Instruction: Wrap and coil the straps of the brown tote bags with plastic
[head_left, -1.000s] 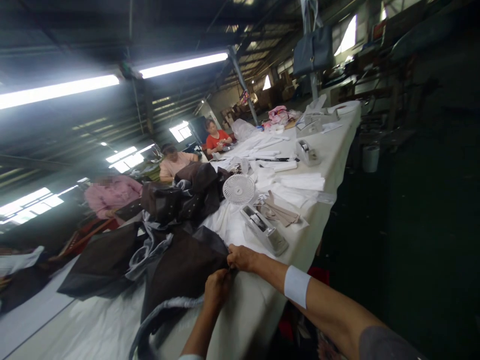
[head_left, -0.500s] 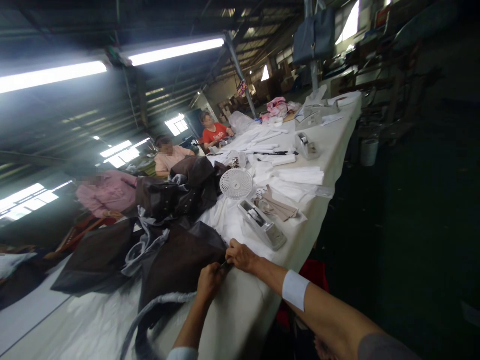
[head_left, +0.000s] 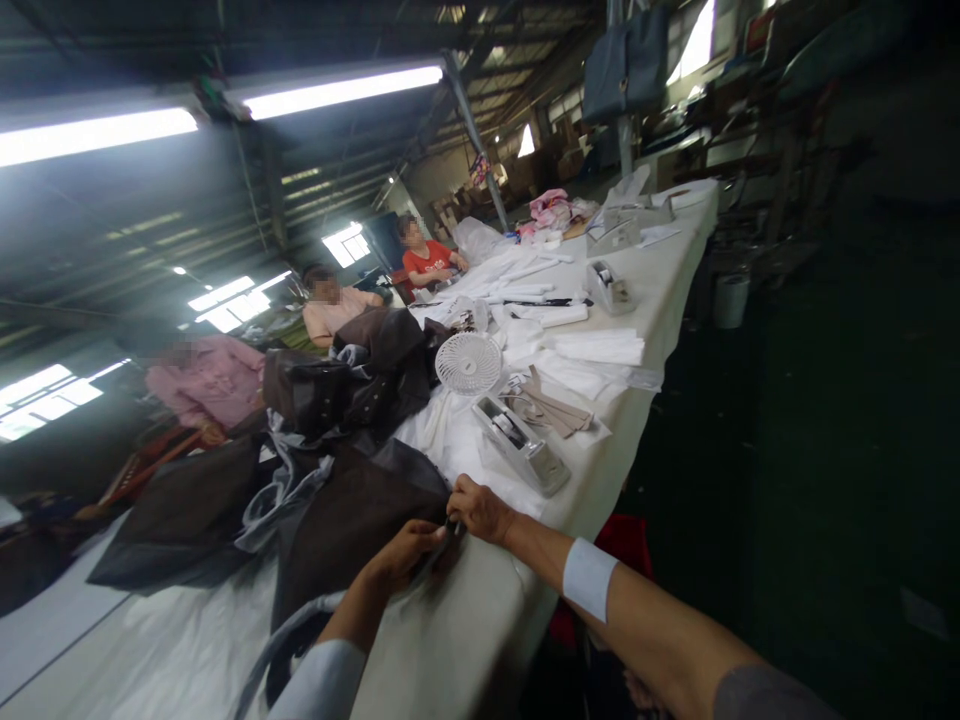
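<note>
A dark brown bag (head_left: 360, 500) lies on the white-covered table, its long handle (head_left: 292, 630) wrapped in pale material. At the bag's right corner my right hand (head_left: 480, 510) is closed, pinching a small dark piece at the edge. Just left of it, my left hand (head_left: 409, 552) presses thumb and fingers on the dark edge below that corner. The piece between the hands is blurred and partly covered by my fingers. Beyond my right hand stands a tape dispenser (head_left: 521, 445), apart from it.
A white fan (head_left: 469, 363), tan strips (head_left: 559, 408) and white wrapped pieces (head_left: 592, 347) lie farther along the table (head_left: 645, 400). More dark bags (head_left: 337, 380) are heaped at left. Several people sit across the table. A red object (head_left: 626, 545) is below the right edge.
My left hand has turned and its fingers have straightened toward my right hand, while its forearm swung left. My right hand stays at the bag's corner. The view has shifted slightly.
</note>
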